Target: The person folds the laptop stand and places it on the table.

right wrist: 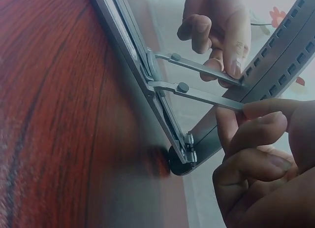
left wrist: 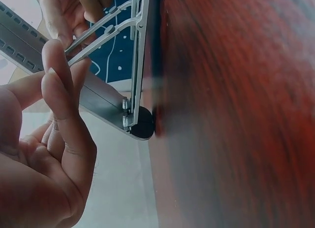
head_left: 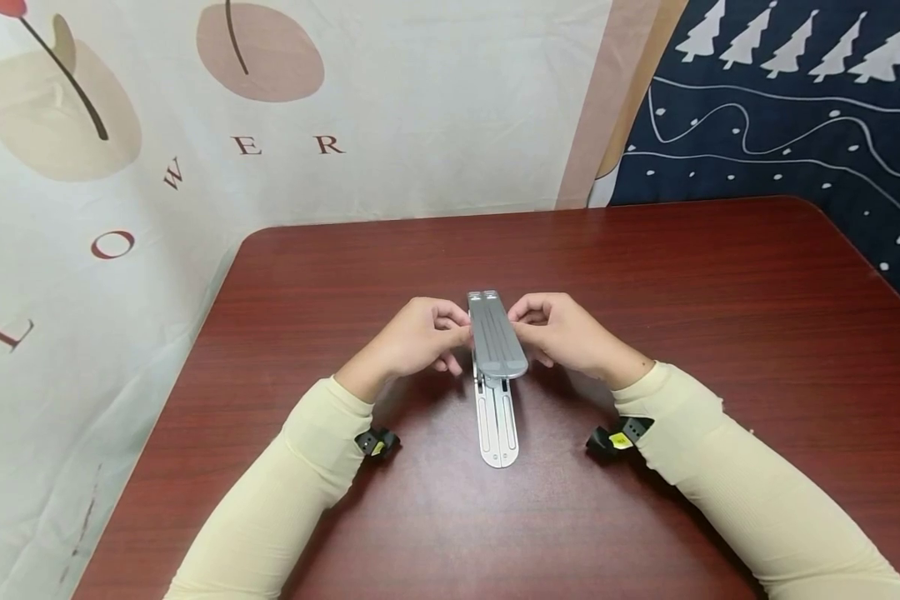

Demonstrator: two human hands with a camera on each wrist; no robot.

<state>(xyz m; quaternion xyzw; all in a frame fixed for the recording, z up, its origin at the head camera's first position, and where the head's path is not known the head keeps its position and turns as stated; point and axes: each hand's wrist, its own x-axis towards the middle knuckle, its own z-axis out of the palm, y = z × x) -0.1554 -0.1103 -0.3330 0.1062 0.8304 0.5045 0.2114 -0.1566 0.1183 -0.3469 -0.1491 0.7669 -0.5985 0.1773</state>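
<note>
stand half raised, both hands pinching the top plate

status call: the folding metal stand (head_left: 495, 367) is looking partly unfolded. its base rails are lying flat on the table (head_left: 720, 333), pointing toward 6 o'clock, and the slotted top plate is tilting up off the hinge at the near end. the wrist views are showing two thin support struts (right wrist: 206, 80) angling from the base up to the plate's notches. whether the struts are seated in a notch, i cannot tell. so the lift looks done, the locking looks left.

the left hand (head_left: 412, 337) is pinching the plate's edge from 9 o'clock, fingers curled. the right hand (head_left: 562, 333) is pinching the opposite edge from 3 o'clock, same curl. cream sleeves (head_left: 757, 492) are covering both forearms, a small black clip sitting at each cuff.

surface: dark red wood-grain tabletop, stand sitting near its centre. room: a pale cloth with printed flowers and letters is hanging at 10 to 12 o'clock; a navy cloth with white trees is hanging at 2 o'clock.
</note>
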